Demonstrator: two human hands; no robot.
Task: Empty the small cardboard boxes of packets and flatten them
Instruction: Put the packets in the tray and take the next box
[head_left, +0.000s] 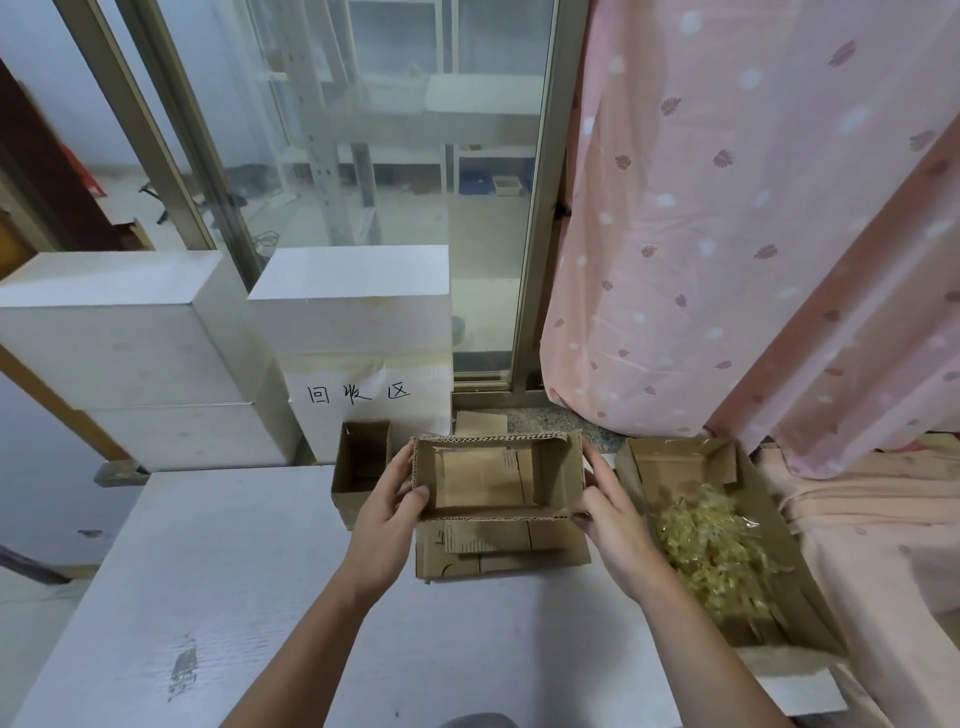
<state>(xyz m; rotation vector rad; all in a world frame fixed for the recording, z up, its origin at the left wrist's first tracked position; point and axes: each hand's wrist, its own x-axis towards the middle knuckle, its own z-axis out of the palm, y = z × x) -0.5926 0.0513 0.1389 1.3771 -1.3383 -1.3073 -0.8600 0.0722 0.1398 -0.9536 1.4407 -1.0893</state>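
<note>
Small cardboard box (498, 475) up in the air over the desk (249, 561), open side facing up, nothing inside but bare brown bottom. Held at both short ends: left hand (387, 501) curled round the left wall with the thumb hooked over the rim, right hand (605, 506) pinching the right wall the same way. Right below it, a stack of flattened cardboard (501, 551) lying flat on the desk. Just to the left, another small box (358, 467) standing open, looking empty too. Over on the right, a big cardboard tray (779, 540) with a heap of shiny yellow packets (711, 551) in it.

Looks like time to squash this one. Best to push two opposite corners toward each other so the walls fold along their creases. Bottom flaps need to come loose first, or the box will fight back and tear. Then flat on top of the stack.

Hard to tell if tape holds the bottom shut. Most fingers hidden behind the walls. Bottom of the other small box too dark to be sure about. Near end of the tray cut off behind the right arm.
</note>
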